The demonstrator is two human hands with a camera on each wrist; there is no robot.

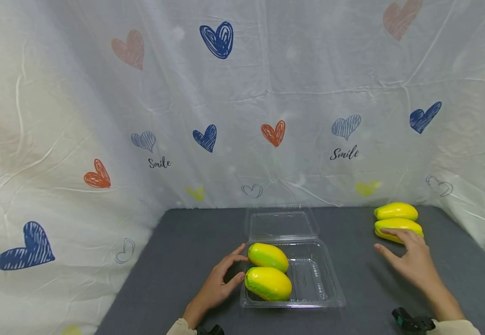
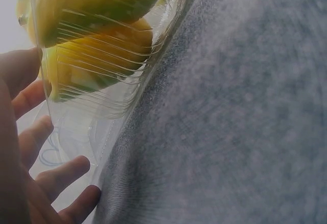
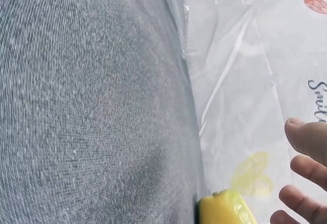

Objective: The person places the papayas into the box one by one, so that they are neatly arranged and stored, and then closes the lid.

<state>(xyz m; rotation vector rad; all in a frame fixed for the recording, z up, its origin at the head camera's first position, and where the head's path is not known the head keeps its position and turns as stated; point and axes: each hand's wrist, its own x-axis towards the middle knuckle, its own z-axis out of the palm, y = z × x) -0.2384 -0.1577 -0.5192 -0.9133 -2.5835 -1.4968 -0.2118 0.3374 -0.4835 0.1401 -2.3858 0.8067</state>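
A clear plastic clamshell container [image 1: 314, 279] lies with its lid [image 1: 282, 224] folded back. In its left half sit two yellow-green papayas, one farther [image 1: 268, 257] and one nearer [image 1: 269, 284]. My left hand [image 1: 219, 284] is at the container's left side, fingers spread and fairly straight; in the left wrist view its fingertips [image 2: 76, 168] are right by the clear wall. At the right, my right hand [image 1: 414, 260] reaches over the nearer of two more papayas [image 1: 393, 224], thumb and fingers apart. The other papaya [image 1: 396, 211] lies just behind it.
Dark grey cloth covers the table [image 1: 363, 298]. A white curtain [image 1: 242, 102] printed with hearts and "Smile" hangs along the back and both sides. A dark wrist device [image 1: 411, 321] shows near the right sleeve [image 1: 453, 327].
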